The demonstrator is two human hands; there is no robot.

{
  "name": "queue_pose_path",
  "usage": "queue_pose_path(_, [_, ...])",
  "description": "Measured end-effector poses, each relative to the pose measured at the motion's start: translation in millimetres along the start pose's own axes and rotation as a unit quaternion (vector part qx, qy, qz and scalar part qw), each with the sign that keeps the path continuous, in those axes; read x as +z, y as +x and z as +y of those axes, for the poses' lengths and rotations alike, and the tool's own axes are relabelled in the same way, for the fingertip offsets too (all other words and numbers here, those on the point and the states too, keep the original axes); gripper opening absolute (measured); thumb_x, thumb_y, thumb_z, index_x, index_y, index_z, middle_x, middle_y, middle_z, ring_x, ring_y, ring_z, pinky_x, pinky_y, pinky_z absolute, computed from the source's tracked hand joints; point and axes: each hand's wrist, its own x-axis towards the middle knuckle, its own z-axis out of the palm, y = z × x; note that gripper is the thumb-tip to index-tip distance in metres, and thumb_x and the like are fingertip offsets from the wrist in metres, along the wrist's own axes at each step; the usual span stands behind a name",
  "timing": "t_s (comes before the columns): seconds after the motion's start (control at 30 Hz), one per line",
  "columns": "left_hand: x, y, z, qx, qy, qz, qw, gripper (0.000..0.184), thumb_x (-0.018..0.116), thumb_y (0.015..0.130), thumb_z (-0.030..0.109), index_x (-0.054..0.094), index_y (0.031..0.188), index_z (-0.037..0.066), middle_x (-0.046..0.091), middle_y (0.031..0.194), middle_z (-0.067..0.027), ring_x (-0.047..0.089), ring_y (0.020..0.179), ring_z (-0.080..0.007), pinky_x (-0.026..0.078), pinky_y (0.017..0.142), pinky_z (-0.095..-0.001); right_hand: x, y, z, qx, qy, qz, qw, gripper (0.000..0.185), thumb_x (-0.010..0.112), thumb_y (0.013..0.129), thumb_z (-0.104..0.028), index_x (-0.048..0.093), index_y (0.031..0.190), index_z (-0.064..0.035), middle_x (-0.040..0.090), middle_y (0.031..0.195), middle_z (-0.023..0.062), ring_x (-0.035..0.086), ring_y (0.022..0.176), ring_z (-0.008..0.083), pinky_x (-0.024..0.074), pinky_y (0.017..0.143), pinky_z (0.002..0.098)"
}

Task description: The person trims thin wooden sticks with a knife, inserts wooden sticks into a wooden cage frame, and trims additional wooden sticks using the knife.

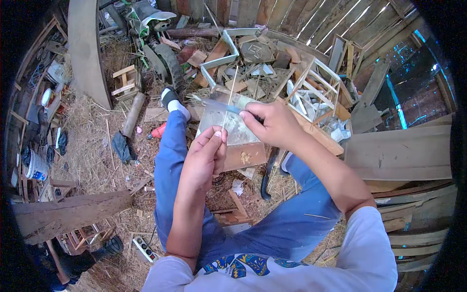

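My left hand (208, 150) pinches the lower part of a thin pale wooden stick (234, 83), which rises up and slightly to the right. My right hand (268, 121) is closed around the handle of a knife (213, 104). Its blade points left and crosses the stick just above my left fingertips; whether the edge touches the wood is hard to tell. Beneath both hands lies a greyish panel (209, 120), with a brown board (248, 156) at its near side. Small pale shavings (245, 157) rest on the board.
Between my legs a black-handled tool (265, 186) lies on the straw-covered ground. A red tool (157, 131) is by my left leg, and a power strip (145, 248) lies at lower left. Wooden frames (316, 90) and scraps pile up ahead. A white bucket (37, 166) stands far left.
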Motion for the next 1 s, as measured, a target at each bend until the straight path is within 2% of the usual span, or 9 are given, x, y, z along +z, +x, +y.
queue_pose_path(0.03, [0.4, 0.4, 0.7, 0.017, 0.010, 0.000, 1.000, 0.016, 0.050, 0.109, 0.025, 0.058, 0.100, 0.014, 0.039, 0.063, 0.0105, 0.024, 0.044, -0.0020, 0.017, 0.039, -0.0229, -1.8, 2.4, -0.8, 0.033, 0.004, 0.016, 0.999, 0.023, 0.066, 0.097, -0.028, 0.066, 0.084, -0.0085, 0.058, 0.063, 0.0159, 0.059, 0.057, 0.0355, 0.0457, 0.054, 0.0430])
queue_pose_path(0.1, [-0.2, 3.3, -2.5, 0.017, 0.020, 0.014, 1.000, 0.016, 0.050, 0.109, 0.025, 0.058, 0.100, 0.014, 0.039, 0.063, 0.0105, 0.024, 0.044, -0.0019, 0.017, 0.039, -0.0228, 3.8, -2.0, -2.6, -0.017, 0.003, 0.021, 1.000, 0.024, 0.066, 0.097, -0.029, 0.066, 0.084, -0.0079, 0.058, 0.063, 0.0159, 0.059, 0.057, 0.0355, 0.0458, 0.055, 0.0426])
queue_pose_path(0.2, [-1.9, 4.6, -1.3, 0.021, 0.021, 0.026, 0.999, 0.017, 0.049, 0.110, 0.025, 0.058, 0.100, 0.014, 0.039, 0.062, 0.0103, 0.024, 0.044, -0.0017, 0.017, 0.039, -0.0226, 2.0, -0.6, -4.3, -0.008, -0.011, -0.039, 0.999, 0.026, 0.065, 0.098, -0.029, 0.065, 0.083, -0.0075, 0.058, 0.063, 0.0161, 0.060, 0.058, 0.0360, 0.0460, 0.055, 0.0428])
queue_pose_path(0.3, [-3.7, 3.7, -4.3, 0.014, 0.005, 0.019, 1.000, 0.015, 0.052, 0.109, 0.025, 0.059, 0.102, 0.014, 0.039, 0.062, 0.0108, 0.025, 0.044, -0.0018, 0.017, 0.039, -0.0230, 0.8, 6.0, 1.8, 0.032, 0.032, 0.024, 0.999, 0.025, 0.065, 0.097, -0.030, 0.065, 0.083, -0.0083, 0.058, 0.063, 0.0162, 0.061, 0.059, 0.0364, 0.0471, 0.056, 0.0434])
queue_pose_path(0.43, [-9.0, 5.0, -4.1, 0.004, -0.008, 0.021, 1.000, 0.014, 0.055, 0.108, 0.026, 0.060, 0.103, 0.014, 0.040, 0.062, 0.0114, 0.026, 0.044, -0.0021, 0.017, 0.040, -0.0234, 7.3, 0.0, -4.9, 0.007, -0.007, -0.064, 0.998, 0.030, 0.063, 0.098, -0.038, 0.070, 0.087, -0.0109, 0.064, 0.068, 0.0184, 0.066, 0.066, 0.0416, 0.0517, 0.060, 0.0499])
queue_pose_path(0.53, [-9.8, 6.4, -2.0, 0.014, 0.004, 0.027, 1.000, 0.014, 0.053, 0.109, 0.026, 0.059, 0.103, 0.015, 0.040, 0.062, 0.0114, 0.026, 0.044, -0.0017, 0.017, 0.040, -0.0230, 6.8, 13.5, 5.5, 0.023, 0.037, 0.013, 0.999, 0.027, 0.064, 0.098, -0.030, 0.064, 0.082, -0.0078, 0.057, 0.064, 0.0168, 0.058, 0.057, 0.0370, 0.0451, 0.054, 0.0443])
queue_pose_path(0.63, [-13.2, 9.9, -7.2, 0.011, 0.006, 0.038, 0.999, 0.015, 0.052, 0.109, 0.026, 0.059, 0.103, 0.015, 0.040, 0.062, 0.0116, 0.026, 0.044, -0.0015, 0.017, 0.040, -0.0228, 17.6, 4.4, 2.8, -0.040, 0.005, 0.004, 0.999, 0.028, 0.064, 0.099, -0.030, 0.064, 0.083, -0.0074, 0.056, 0.063, 0.0171, 0.057, 0.056, 0.0365, 0.0436, 0.054, 0.0431])
queue_pose_path(0.8, [-19.1, 12.5, -1.9, 0.020, -0.018, 0.043, 0.999, 0.017, 0.050, 0.110, 0.024, 0.059, 0.101, 0.014, 0.043, 0.063, 0.0097, 0.029, 0.044, -0.0002, 0.019, 0.039, -0.0214, 16.3, 19.9, 7.2, 0.045, 0.038, -0.024, 0.998, 0.026, 0.064, 0.099, -0.028, 0.063, 0.085, -0.0063, 0.054, 0.064, 0.0163, 0.052, 0.056, 0.0328, 0.0432, 0.055, 0.0416])
queue_pose_path(1.0, [-34.0, 21.8, -11.4, -0.002, -0.032, 0.057, 0.998, 0.016, 0.051, 0.110, 0.024, 0.058, 0.100, 0.014, 0.043, 0.064, 0.0088, 0.028, 0.044, -0.0006, 0.019, 0.038, -0.0217, 26.9, 20.7, 5.4, -0.022, 0.034, -0.086, 0.995, 0.026, 0.063, 0.099, -0.027, 0.063, 0.085, -0.0057, 0.053, 0.063, 0.0168, 0.052, 0.054, 0.0298, 0.0417, 0.054, 0.0414])
